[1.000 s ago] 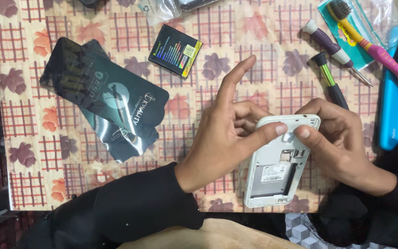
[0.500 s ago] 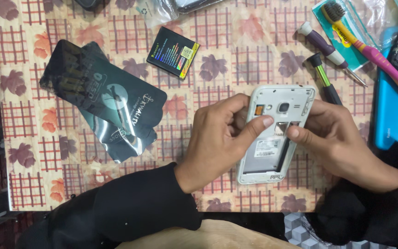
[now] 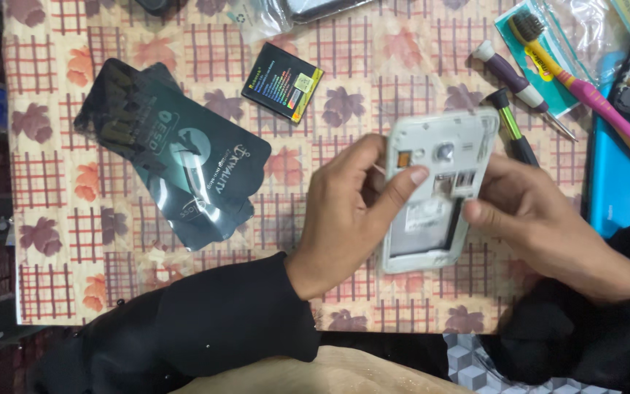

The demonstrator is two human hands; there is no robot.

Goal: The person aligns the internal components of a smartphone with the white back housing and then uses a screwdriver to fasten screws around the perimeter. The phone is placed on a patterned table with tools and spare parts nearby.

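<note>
Both hands grip one white phone frame [image 3: 435,193], back cover off, battery bay bare, camera end pointing to the worktop's far edge. Left hand [image 3: 348,208] closed on the frame's left long side, thumb pressed on the inner face just below the camera hole, other fingers curled behind. Right hand [image 3: 530,215] closed on the right long side, thumb on the rim, rest of the fingers under the frame and mostly hidden. Frame held slightly above the worktop [image 3: 52,241], which has a checked leaf-print cover, toward its near-right part.

Black battery [image 3: 283,82] with a yellow strip lies flat near the far edge, well apart from the hands. Dark glossy pouches [image 3: 176,157], two overlapping, lie toward the left side. Purple-handled screwdriver [image 3: 523,89] and green-black screwdriver [image 3: 512,128] lie just past the frame's far-right corner; the green-black one's handle end passes behind the frame. Pink-handled brush [image 3: 596,102] with a yellow neck lies slanted on a teal packet at the far-right corner. Blue flat case [image 3: 625,193] sits at the right edge, near the right hand. Black sleeves on both arms, over the near edge.
</note>
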